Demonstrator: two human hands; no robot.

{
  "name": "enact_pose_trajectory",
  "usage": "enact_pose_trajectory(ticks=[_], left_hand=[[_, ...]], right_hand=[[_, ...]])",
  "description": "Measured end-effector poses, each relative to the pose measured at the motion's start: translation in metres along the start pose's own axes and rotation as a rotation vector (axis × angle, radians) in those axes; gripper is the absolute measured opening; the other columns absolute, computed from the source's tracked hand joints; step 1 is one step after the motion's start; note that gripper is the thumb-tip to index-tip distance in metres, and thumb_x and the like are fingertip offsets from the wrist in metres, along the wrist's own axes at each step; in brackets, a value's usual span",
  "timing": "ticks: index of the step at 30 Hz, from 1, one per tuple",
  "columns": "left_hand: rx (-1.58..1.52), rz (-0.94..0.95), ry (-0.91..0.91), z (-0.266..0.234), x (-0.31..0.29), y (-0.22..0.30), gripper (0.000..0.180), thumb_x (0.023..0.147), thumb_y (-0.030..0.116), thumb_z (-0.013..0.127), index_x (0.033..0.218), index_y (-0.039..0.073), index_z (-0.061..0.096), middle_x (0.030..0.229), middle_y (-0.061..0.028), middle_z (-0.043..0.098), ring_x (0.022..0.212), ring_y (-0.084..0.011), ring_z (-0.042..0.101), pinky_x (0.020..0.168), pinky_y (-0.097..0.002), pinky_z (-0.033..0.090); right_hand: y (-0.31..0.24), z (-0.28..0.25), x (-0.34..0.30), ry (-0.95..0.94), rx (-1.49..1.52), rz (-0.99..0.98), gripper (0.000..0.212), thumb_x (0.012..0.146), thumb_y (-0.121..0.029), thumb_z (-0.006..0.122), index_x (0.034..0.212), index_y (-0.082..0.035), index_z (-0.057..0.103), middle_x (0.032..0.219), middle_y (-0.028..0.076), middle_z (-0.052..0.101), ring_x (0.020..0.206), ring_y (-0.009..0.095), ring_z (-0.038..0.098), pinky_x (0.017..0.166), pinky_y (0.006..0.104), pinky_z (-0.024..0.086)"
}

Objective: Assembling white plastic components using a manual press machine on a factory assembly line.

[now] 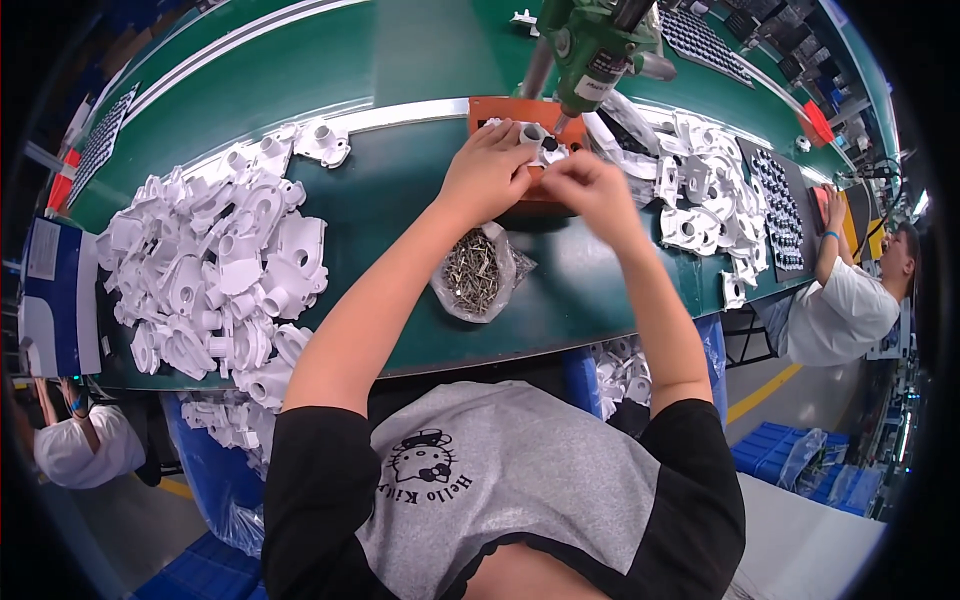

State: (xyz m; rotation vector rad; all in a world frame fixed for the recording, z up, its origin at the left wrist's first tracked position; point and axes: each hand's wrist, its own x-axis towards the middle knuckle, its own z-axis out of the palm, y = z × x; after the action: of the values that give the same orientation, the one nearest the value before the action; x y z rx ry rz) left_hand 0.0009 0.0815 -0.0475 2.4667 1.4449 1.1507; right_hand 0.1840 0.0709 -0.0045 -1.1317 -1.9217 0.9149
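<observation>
While the left hand (487,170) closes its grip on a white plastic housing (533,137) seated on the orange fixture (500,108) at upper centre of the frame, the right hand (592,188) hovers just beside it, fingertips pinched; whether they grip a screw I cannot tell. Good practice, by my judgement: keep the housing flat and its boss square under the green driver (592,50). Below the hands on the green worktop (400,190), an open clear bag (478,275) holds loose metal screws. Heaps of white housings (215,265) lie left.

Two heaps of white plastic parts (215,270), one bag of screws (473,272).
</observation>
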Motion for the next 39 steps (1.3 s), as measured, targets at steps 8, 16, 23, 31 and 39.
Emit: enact_pose_trajectory(ticks=[8,16,23,31,39], left_hand=[[0.013,-0.002,-0.04,-0.002,0.002,0.003,0.026,0.08,0.018,0.052,0.102,0.01,0.061,0.125,-0.0199,0.054,0.122,-0.0323,0.046,0.106,-0.0417,0.032],[0.02,0.005,-0.03,0.0,0.0,0.0,0.025,0.079,0.018,0.052,0.101,0.009,0.061,0.126,-0.02,0.053,0.123,-0.032,0.046,0.106,-0.0412,0.031],[0.013,0.006,-0.014,0.0,0.0,0.0,0.023,0.079,0.019,0.053,0.099,0.01,0.062,0.125,-0.0199,0.053,0.122,-0.0314,0.046,0.106,-0.0408,0.032],[0.003,-0.003,-0.031,-0.001,0.001,0.0,0.025,0.079,0.018,0.052,0.101,0.009,0.062,0.126,-0.0195,0.052,0.123,-0.0324,0.045,0.106,-0.0413,0.031],[0.006,-0.009,-0.059,0.0,0.001,0.0,0.028,0.08,0.018,0.051,0.104,0.009,0.063,0.129,-0.019,0.05,0.124,-0.0337,0.043,0.107,-0.0424,0.03]], right_hand=[[0.035,-0.015,0.043,0.142,0.058,0.163,0.026,0.077,-0.017,0.067,0.088,0.006,0.066,0.071,0.008,0.064,0.064,0.012,0.055,0.061,0.0261,0.044],[0.034,-0.016,0.05,0.085,0.001,0.137,0.027,0.074,-0.016,0.066,0.087,0.007,0.066,0.073,0.011,0.064,0.068,0.015,0.058,0.067,0.0272,0.046],[0.033,-0.016,0.06,0.048,0.148,0.196,0.017,0.079,-0.009,0.063,0.087,0.006,0.063,0.084,0.007,0.065,0.078,0.012,0.057,0.076,0.0245,0.043],[0.029,-0.025,0.061,-0.016,0.212,0.256,0.015,0.078,-0.007,0.063,0.086,0.006,0.063,0.086,0.007,0.065,0.079,0.012,0.058,0.076,0.0235,0.044],[0.033,-0.03,0.062,-0.068,0.246,0.281,0.016,0.078,-0.008,0.064,0.087,0.005,0.064,0.086,0.007,0.064,0.079,0.012,0.058,0.078,0.0241,0.045]])
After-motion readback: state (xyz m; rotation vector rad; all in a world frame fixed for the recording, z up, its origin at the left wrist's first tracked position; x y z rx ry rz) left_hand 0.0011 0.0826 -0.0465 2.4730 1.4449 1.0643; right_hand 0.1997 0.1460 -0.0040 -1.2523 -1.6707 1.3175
